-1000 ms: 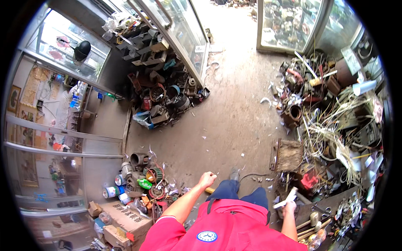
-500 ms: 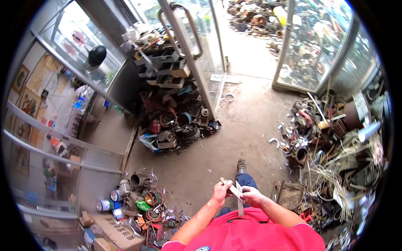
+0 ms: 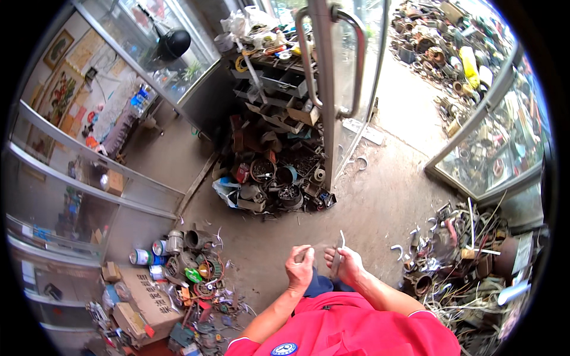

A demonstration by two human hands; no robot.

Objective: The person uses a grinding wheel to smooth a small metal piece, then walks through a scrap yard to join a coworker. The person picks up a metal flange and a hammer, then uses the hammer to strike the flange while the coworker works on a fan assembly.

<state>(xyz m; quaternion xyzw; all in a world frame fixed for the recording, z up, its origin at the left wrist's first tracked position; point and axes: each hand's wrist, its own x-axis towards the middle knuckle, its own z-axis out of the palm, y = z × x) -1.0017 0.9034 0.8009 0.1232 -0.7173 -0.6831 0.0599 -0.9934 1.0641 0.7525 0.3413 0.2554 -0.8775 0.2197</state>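
My left hand is raised in front of my red shirt, its fingers curled and pinched together; what they hold, if anything, is blurred. Just to its right, my right hand grips a narrow, pale grey strip that stands roughly upright with a curved top end. A faint blur lies between the two hands. My dark-trousered legs show beneath them.
A glass door with a long handle stands ahead, beside stacked bins of scrap. Scrap heaps line the right and lower left, beside a cardboard box. A bright doorway leads to piled junk outside; glazed partitions are left.
The view has turned leftward. My right hand came up from my side with the strip, both hands met on it, and now they are apart, the strip upright in my right.
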